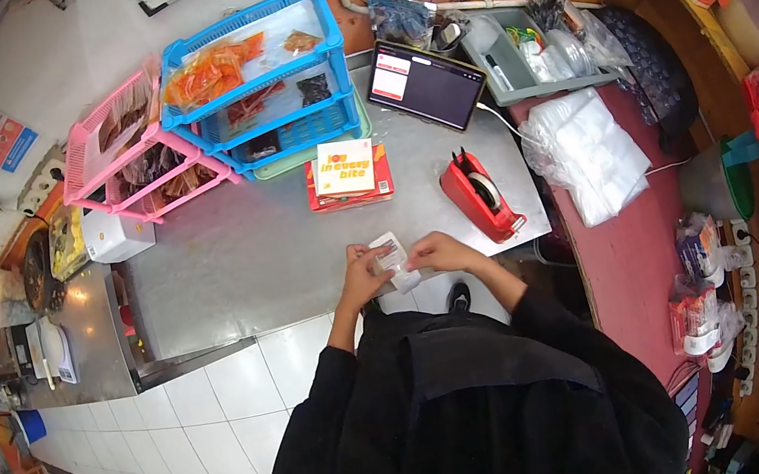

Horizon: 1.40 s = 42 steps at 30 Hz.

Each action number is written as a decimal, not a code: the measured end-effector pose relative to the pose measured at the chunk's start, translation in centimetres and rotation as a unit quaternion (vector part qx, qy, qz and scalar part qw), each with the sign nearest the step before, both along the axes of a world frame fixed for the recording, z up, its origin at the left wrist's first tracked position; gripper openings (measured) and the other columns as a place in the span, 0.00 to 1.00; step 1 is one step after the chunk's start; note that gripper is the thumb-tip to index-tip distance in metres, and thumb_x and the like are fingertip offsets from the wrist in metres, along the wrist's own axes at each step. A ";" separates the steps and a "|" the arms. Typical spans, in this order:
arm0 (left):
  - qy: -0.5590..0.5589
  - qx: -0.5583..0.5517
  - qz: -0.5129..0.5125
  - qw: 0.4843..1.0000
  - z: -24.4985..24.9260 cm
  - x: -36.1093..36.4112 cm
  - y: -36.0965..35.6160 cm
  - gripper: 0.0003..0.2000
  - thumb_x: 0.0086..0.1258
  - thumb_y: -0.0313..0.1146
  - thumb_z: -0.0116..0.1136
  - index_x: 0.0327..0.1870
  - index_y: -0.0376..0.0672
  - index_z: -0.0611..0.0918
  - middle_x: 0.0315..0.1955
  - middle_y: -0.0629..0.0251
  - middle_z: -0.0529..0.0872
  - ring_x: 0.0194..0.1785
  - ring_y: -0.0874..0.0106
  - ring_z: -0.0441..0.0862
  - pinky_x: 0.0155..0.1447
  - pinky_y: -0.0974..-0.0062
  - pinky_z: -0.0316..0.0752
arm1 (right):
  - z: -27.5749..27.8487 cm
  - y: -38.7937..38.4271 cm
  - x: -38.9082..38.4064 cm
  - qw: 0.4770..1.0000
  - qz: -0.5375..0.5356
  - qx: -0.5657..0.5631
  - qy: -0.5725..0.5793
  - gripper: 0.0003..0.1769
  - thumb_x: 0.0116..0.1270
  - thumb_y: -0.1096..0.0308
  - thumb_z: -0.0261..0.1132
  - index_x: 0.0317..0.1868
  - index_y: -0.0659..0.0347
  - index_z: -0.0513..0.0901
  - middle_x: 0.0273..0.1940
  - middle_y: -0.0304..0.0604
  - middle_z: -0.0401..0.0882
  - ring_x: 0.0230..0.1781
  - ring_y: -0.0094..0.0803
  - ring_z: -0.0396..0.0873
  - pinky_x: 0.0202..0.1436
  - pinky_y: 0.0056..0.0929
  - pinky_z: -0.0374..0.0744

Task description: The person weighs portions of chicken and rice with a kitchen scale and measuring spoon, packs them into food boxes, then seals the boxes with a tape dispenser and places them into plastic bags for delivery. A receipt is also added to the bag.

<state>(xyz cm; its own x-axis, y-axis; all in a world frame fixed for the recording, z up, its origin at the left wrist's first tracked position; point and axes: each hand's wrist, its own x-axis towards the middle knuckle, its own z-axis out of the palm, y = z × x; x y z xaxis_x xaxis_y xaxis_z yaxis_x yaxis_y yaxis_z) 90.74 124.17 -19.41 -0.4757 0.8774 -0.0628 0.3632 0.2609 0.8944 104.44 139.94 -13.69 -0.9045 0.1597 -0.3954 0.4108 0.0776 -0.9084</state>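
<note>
Between my two hands, at the front edge of the metal table (232, 263), is a small white receipt (390, 251) with dark print on it. My left hand (364, 270) pinches its left side. The fingers of my right hand (440, 252) are drawn together at its right edge. The lower end of the paper bends down below the hands. Beyond them lies a small stack of boxes, a white and yellow box (344, 170) with lettering on top of a red one. A red tape dispenser (479, 199) stands to the right of my right hand.
Blue stacked trays (257, 86) and pink ones (121, 151) hold bagged food at the back. A tablet (426, 85) leans at the back right, near a grey bin (536, 57) of supplies. White plastic bags (585, 155) lie on the red counter (625, 275).
</note>
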 end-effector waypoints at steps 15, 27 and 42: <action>-0.101 0.017 -0.076 0.992 -1.5 -2.0 0.5 0.27 0.39 0.33 0.71 0.46 0.50 0.77 0.47 0.62 0.61 0.56 0.66 0.57 0.58 0.70 0.59 | -0.8 -2.1 -5.4 0.865 -0.015 0.435 -0.249 0.33 0.33 0.35 0.66 0.27 0.59 0.83 0.27 0.47 0.80 0.31 0.38 0.80 0.32 0.33 0.77; -0.187 0.100 0.001 0.977 -3.6 0.6 -0.4 0.23 0.59 0.35 0.58 0.52 0.43 0.63 0.42 0.63 0.73 0.43 0.74 0.72 0.44 0.74 0.71 | -6.5 -2.4 -2.0 0.973 -0.161 0.161 0.033 0.22 0.46 0.50 0.69 0.23 0.65 0.80 0.17 0.41 0.76 0.18 0.26 0.76 0.24 0.24 0.73; -0.686 0.123 0.013 0.717 10.5 -1.1 0.4 0.22 0.69 0.48 0.30 0.51 0.42 0.69 0.45 0.60 0.75 0.47 0.69 0.74 0.46 0.70 0.72 | 0.6 -3.4 -4.4 0.903 -0.296 -0.112 0.291 0.24 0.39 0.58 0.75 0.19 0.56 0.65 0.19 0.25 0.56 0.21 0.14 0.54 0.22 0.16 0.57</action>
